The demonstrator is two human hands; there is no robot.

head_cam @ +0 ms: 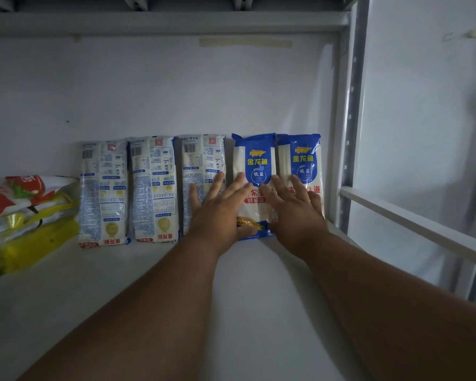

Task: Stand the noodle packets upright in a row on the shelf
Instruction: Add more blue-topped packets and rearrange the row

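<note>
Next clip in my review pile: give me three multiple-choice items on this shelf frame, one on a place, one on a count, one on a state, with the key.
1. Where does the pile of red and yellow bags lie?
A. far left of the shelf
B. behind the row
C. on the right rail

2. How many noodle packets stand in the row?
A. three
B. five
C. seven

3. How is the left hand?
A. fist round a packet
B. fingers straight, flat against the packets
C. hanging below the shelf

Key: 1 A, the pile sits left of the leftmost packet. 2 B, three show their backs, two blue fronts. 3 B, like the right hand, spread on the fronts.
</note>
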